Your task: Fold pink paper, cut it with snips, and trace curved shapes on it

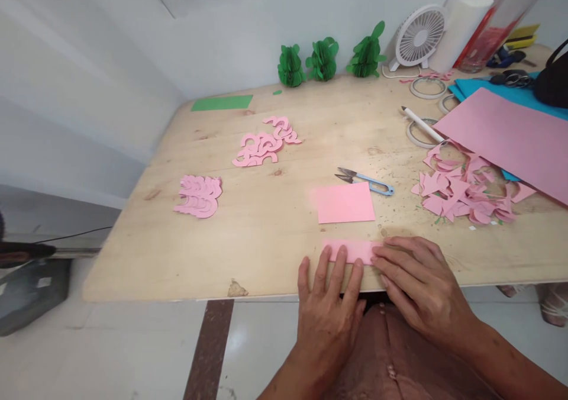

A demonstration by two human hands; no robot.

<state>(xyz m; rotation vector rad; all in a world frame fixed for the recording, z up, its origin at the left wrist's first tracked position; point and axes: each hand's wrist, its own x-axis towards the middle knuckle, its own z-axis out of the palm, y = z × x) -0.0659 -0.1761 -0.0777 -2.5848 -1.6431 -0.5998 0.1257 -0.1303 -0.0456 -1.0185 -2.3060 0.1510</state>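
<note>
A narrow strip of pink paper (352,250) lies flat near the table's front edge. My left hand (331,299) rests on its left part with the fingers spread and stretched out. On the strip's right end press the fingertips of my right hand (419,281), its fingers extended and lying fairly flat. Just beyond the strip is a pink paper rectangle (346,203). Thread snips (366,181) with light blue handles lie behind that rectangle, their blades pointing left.
Pink cut-outs (260,144) and a stacked group (199,197) lie to the left. Pink scraps (465,187), tape rolls (428,87), a white pen (421,123) and a large pink sheet (510,139) are at right. Green paper figures (322,60) and a fan (419,36) stand behind.
</note>
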